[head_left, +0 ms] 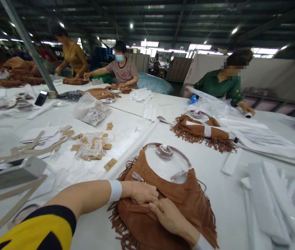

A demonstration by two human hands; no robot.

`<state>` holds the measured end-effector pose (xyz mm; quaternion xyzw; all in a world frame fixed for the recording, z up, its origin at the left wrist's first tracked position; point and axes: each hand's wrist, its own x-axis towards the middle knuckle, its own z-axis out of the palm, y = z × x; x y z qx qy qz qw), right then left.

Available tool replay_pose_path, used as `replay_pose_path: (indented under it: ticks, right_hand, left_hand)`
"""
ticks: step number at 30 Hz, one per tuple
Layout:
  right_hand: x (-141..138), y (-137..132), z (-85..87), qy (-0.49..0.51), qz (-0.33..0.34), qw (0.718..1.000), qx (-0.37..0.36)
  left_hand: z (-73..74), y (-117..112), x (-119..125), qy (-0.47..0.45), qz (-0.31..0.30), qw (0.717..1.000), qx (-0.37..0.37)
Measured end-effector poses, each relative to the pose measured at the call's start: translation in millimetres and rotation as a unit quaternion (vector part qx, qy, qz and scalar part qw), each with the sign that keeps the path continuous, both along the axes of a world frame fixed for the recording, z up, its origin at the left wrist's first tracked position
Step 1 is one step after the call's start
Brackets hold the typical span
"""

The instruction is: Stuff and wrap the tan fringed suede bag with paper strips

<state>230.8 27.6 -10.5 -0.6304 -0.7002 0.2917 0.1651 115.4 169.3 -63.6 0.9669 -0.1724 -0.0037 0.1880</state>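
Note:
A brown suede handbag point(194, 194) with fringed sides lies on the white table in front of me. Its strap point(151, 144) arcs away from me at the top, and a wrapped coil point(164, 152) rests inside that arc. My left hand point(142, 192), fingers curled down, grips the bag near its middle. Close against it, my right hand point(169, 215) is closed on a fold of the same suede, thumb on top. Both sets of fingertips are partly hidden in the folds. A small wrapped piece point(137, 176) sits just above my left hand.
Left of the bag lie tan tags point(94, 146), paper strips point(19, 199) and a grey tape dispenser point(12, 173). A second fringed bag point(202, 130) is at the upper right, white wrapped strips point(269, 201) at the right. Co-workers point(123, 67) stand across the table; a metal post point(30, 45) rises at the left.

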Motion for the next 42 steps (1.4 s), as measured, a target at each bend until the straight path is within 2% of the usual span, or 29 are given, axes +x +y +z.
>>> replay_pose_path:
  ticks: [2,4,6,8,11,13,16,21,25,28,30,32,36,39,42]
  right_hand:
    - [3.5,5.4,-2.6,0.048,0.001,0.998,-0.04]
    - [5.3,2.6,-1.3,0.067,-0.03,0.997,-0.022]
    - [7.1,-10.1,3.3,0.054,-0.083,0.994,0.054]
    - [10.5,-30.1,7.9,-0.002,-0.101,0.983,0.155]
    - [16.6,-60.7,7.6,-0.13,-0.052,0.953,0.269]
    - [18.3,-73.5,2.7,-0.194,-0.035,0.931,0.306]
    - [15.5,-77.0,-5.4,-0.257,-0.041,0.916,0.305]
    - [5.4,-59.7,-13.7,-0.306,-0.078,0.908,0.277]
    - [-2.9,-52.6,-25.8,-0.323,-0.06,0.898,0.295]
    - [-5.9,-58.1,-33.3,-0.334,-0.016,0.885,0.323]
    - [-2.9,-65.0,-32.4,-0.31,0.027,0.888,0.339]
    - [4.2,-71.7,-26.6,-0.263,0.066,0.904,0.332]
    - [19.2,-78.5,-14.4,-0.188,0.067,0.935,0.294]
    - [22.4,-78.1,-12.2,-0.193,0.062,0.926,0.319]
    - [20.6,-76.8,-10.8,-0.227,0.075,0.897,0.372]
  left_hand:
    - [-0.8,-0.1,0.8,-0.007,-0.004,1.0,0.008]
    - [-1.7,0.0,1.2,-0.016,-0.003,1.0,0.013]
    - [-2.4,0.1,1.1,-0.025,-0.001,1.0,0.018]
    - [-2.7,0.2,0.5,-0.032,-0.002,0.999,0.023]
    - [-1.8,0.1,-0.9,-0.042,-0.007,0.999,0.028]
    - [-0.7,-0.3,-1.8,-0.05,-0.01,0.998,0.035]
    - [0.4,-0.7,-2.4,-0.059,-0.013,0.997,0.047]
    - [-1.1,-0.3,-1.8,-0.06,-0.017,0.996,0.064]
    - [-2.3,-0.6,-2.2,-0.06,-0.016,0.996,0.064]
    - [-1.2,-0.6,-2.6,-0.075,-0.009,0.995,0.059]
    - [0.1,-0.4,-2.5,-0.098,-0.005,0.994,0.053]
    - [1.4,-0.3,-2.3,-0.117,-0.002,0.992,0.052]
    - [1.8,-1.5,-3.0,-0.097,0.007,0.993,0.059]
    - [1.7,-2.2,-2.1,-0.049,0.031,0.997,0.047]
    - [9.9,-3.2,1.4,-0.024,0.055,0.998,0.035]
